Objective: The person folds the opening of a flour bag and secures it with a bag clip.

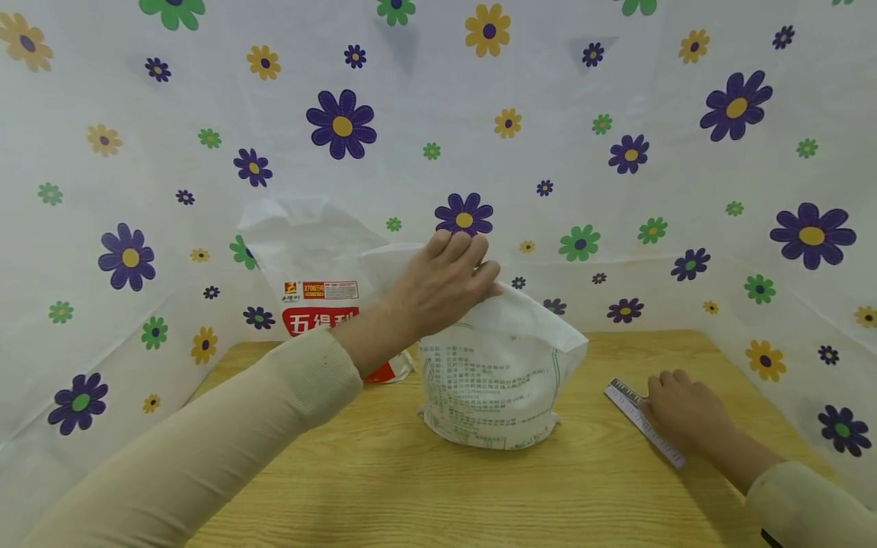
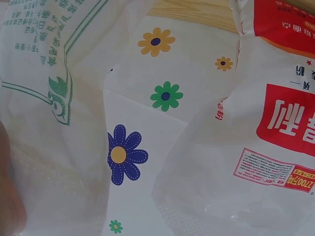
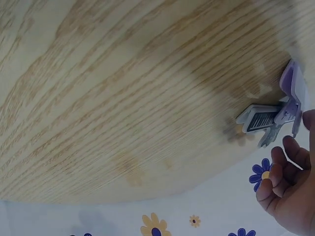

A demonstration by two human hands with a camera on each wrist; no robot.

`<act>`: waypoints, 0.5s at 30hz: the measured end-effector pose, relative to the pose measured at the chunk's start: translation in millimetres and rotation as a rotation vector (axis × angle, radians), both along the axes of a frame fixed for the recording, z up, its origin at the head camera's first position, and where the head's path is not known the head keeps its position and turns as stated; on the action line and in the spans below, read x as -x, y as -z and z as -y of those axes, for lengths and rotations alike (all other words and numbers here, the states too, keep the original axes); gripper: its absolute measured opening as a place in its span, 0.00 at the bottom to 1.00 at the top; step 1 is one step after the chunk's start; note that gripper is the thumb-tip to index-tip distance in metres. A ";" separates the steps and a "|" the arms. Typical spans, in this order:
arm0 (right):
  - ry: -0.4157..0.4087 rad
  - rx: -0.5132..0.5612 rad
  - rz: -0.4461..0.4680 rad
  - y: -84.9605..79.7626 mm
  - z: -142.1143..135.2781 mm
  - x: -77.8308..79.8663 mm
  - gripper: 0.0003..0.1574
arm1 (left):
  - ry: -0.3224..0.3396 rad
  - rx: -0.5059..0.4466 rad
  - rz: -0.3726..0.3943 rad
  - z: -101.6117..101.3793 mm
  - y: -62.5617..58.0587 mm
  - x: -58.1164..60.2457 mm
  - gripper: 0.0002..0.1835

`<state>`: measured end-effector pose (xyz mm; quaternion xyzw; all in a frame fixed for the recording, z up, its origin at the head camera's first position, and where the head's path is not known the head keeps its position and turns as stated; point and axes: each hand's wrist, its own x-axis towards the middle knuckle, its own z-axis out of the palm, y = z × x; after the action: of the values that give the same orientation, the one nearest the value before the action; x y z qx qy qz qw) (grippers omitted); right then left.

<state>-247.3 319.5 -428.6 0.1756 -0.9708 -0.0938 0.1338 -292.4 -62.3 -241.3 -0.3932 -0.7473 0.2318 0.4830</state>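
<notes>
My left hand (image 1: 448,281) grips the folded top of a white bag (image 1: 489,380) with green print, which stands upright on the table. In the left wrist view, part of that hand (image 2: 9,191) shows at the left edge, beside the bag's plain upper part (image 2: 54,191). To the right, my right hand (image 1: 685,411) is at a long pale purple bag clip (image 1: 661,441) with a grey ridged part. The right wrist view has the hand's (image 3: 290,191) thumb and curled forefinger right at a narrow tab of the clip (image 3: 290,93).
Behind and left of the gripped bag stands a second white bag (image 1: 318,259) with a red label, partly hidden by my left arm. The wooden table (image 1: 384,487) meets a white cloth (image 1: 658,91) with purple, yellow and green flowers at the back and sides.
</notes>
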 end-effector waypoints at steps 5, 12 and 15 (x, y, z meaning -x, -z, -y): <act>-0.004 0.000 0.039 -1.7 2.0 -1.0 0.16 | -0.007 0.003 0.014 -0.6 -0.9 -0.1 0.20; -0.018 0.093 0.172 -10.0 6.7 -0.1 0.12 | -0.003 0.004 0.057 -1.3 -2.3 0.4 0.20; -0.015 0.119 0.212 -13.2 10.9 0.9 0.10 | -0.005 0.004 0.080 -0.9 -2.2 0.2 0.19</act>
<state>-248.3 308.6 -415.4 0.1837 -0.9820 -0.0160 0.0412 -292.7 -61.4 -239.1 -0.4014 -0.7665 0.2184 0.4512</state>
